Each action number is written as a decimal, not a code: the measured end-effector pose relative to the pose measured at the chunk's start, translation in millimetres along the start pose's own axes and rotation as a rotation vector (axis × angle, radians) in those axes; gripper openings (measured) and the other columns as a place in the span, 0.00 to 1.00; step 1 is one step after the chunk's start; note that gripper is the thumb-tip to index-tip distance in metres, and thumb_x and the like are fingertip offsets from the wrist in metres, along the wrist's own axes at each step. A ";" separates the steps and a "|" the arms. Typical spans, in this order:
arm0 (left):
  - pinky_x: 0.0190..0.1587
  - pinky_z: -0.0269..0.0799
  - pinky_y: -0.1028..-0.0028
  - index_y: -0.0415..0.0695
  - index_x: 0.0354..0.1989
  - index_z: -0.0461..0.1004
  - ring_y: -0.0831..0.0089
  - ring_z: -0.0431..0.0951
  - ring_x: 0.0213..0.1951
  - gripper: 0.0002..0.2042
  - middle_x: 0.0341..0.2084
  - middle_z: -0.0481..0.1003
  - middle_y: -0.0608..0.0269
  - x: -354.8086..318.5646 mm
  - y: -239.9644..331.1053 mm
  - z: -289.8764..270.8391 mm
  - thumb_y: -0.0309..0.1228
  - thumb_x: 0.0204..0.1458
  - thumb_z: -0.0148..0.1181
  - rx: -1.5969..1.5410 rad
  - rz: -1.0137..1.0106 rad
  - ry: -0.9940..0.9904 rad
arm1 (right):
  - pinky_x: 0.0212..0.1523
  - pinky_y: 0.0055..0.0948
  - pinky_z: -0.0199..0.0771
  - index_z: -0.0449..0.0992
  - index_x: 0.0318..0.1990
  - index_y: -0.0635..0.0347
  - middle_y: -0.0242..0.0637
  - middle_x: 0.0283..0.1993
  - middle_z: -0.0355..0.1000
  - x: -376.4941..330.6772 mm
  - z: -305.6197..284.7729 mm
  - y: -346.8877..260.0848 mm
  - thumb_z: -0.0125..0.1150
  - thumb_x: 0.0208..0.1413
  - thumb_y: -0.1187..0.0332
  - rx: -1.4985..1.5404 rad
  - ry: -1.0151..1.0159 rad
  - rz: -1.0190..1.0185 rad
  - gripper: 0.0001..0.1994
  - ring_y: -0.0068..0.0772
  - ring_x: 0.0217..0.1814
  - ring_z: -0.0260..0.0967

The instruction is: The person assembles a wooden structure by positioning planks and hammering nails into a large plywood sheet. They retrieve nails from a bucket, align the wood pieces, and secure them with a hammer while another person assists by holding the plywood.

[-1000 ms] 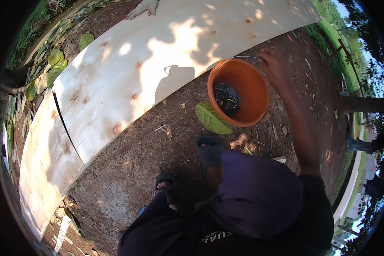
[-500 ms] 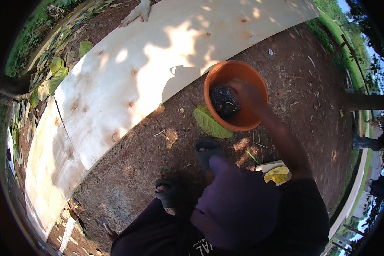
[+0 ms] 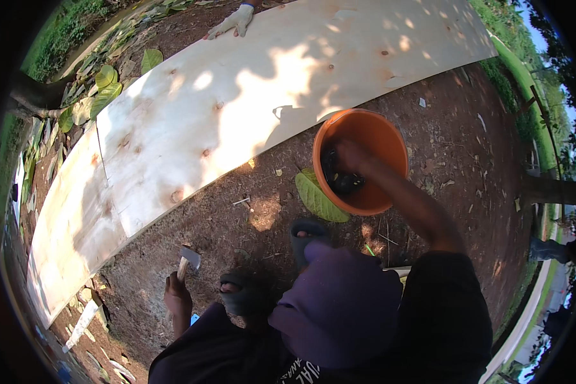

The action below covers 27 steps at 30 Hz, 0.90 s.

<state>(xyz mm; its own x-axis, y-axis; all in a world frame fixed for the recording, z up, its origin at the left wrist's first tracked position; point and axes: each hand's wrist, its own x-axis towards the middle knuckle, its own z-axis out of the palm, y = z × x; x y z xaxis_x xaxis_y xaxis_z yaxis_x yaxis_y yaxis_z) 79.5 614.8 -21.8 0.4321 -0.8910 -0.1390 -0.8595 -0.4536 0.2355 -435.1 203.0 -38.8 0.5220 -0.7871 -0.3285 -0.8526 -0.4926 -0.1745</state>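
My left hand (image 3: 178, 296) grips the wooden handle of a hatchet (image 3: 190, 258), its flared metal head pointing away from me, low over the dirt. My right hand (image 3: 350, 157) reaches down inside an orange bucket (image 3: 398, 137) that stands by the edge of a plywood sheet. Dark contents (image 3: 347, 184), which look like black plastic, lie at the bucket's bottom, right beside that hand. Shade hides its fingers, so I cannot see whether they hold anything.
The long plywood sheet (image 3: 166, 147) lies across the left and far side. Another person's white-gloved hand (image 3: 233, 22) rests on its far edge. A large green leaf (image 3: 319, 198) lies beside the bucket. My sandalled feet (image 3: 243, 291) stand close by.
My left hand has come into view and raised the hatchet forward. My right hand reaches deeper into the bucket. The other person's gloved hand shows more fully.
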 end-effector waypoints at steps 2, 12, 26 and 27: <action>0.36 0.73 0.49 0.46 0.49 0.73 0.42 0.78 0.39 0.10 0.37 0.76 0.49 15.6 14.1 -6.8 0.26 0.59 0.56 -0.013 0.061 -0.088 | 0.57 0.43 0.76 0.78 0.53 0.62 0.48 0.52 0.77 1.2 -2.4 1.7 0.68 0.52 0.67 -0.031 -0.156 0.029 0.20 0.48 0.55 0.76; 0.38 0.78 0.54 0.48 0.40 0.72 0.53 0.80 0.41 0.07 0.34 0.76 0.57 38.3 56.8 -12.6 0.26 0.53 0.57 0.119 0.301 -0.290 | 0.54 0.35 0.78 0.79 0.51 0.61 0.38 0.48 0.79 -36.9 -47.2 38.3 0.66 0.59 0.71 0.767 -0.124 0.136 0.13 0.35 0.50 0.78; 0.41 0.76 0.53 0.51 0.50 0.72 0.54 0.80 0.45 0.14 0.42 0.77 0.60 50.4 34.6 3.2 0.29 0.54 0.57 0.123 0.361 -0.313 | 0.52 0.36 0.83 0.73 0.52 0.58 0.36 0.49 0.79 -64.4 -96.4 16.6 0.63 0.62 0.74 1.316 -0.138 0.533 0.12 0.30 0.50 0.79; 0.41 0.77 0.54 0.51 0.50 0.72 0.54 0.80 0.46 0.15 0.42 0.77 0.60 53.0 38.7 3.8 0.30 0.54 0.57 0.112 0.347 -0.340 | 0.52 0.36 0.83 0.73 0.52 0.58 0.37 0.50 0.79 -68.0 -100.1 18.6 0.62 0.63 0.74 1.314 -0.137 0.532 0.12 0.30 0.51 0.79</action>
<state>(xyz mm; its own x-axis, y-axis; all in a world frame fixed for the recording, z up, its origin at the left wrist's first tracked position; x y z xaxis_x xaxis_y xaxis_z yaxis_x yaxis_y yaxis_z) 68.2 550.1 -23.7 0.0179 -0.9243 -0.3812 -0.9690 -0.1100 0.2211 -484.0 210.2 73.3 0.1959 -0.6874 -0.6993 -0.3857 0.6017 -0.6995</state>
